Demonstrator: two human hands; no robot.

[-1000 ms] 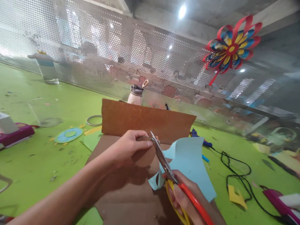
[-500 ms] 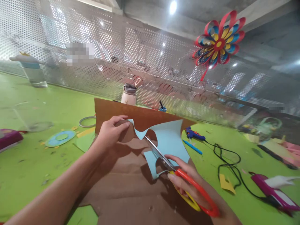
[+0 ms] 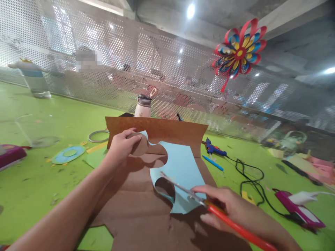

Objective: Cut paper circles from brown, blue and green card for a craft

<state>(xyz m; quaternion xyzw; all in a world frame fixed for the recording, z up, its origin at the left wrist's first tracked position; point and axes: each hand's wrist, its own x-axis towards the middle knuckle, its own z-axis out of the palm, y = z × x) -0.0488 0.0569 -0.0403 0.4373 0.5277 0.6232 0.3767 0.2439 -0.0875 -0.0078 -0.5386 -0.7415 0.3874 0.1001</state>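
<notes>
A light blue sheet of paper (image 3: 180, 162) with curved cut edges and round gaps is held above brown cardboard (image 3: 131, 204). My left hand (image 3: 122, 144) pinches it at the upper left corner, where a rounded brown area shows under the fingers; I cannot tell if that is a separate piece. Scissors (image 3: 220, 216) with red and yellow handles are in my right hand (image 3: 218, 202), with fingers around the grips. Their blurred blades point left over the lower part of the paper, beside a curled loop of it. The yellow handle is mostly hidden by my hand.
Behind the cardboard's raised flap stands a white bottle (image 3: 143, 106). To the right lie a blue glue gun (image 3: 215, 149), a blue pen (image 3: 213, 163), a black cord (image 3: 251, 183) and a purple device (image 3: 298, 209). On the left are a blue paper disc (image 3: 68, 154) and a clear cup (image 3: 38, 130).
The scissors have moved down and right, away from the narrow paper strip near my left hand. The blue sheet has turned and shifted left. My left hand has barely moved.
</notes>
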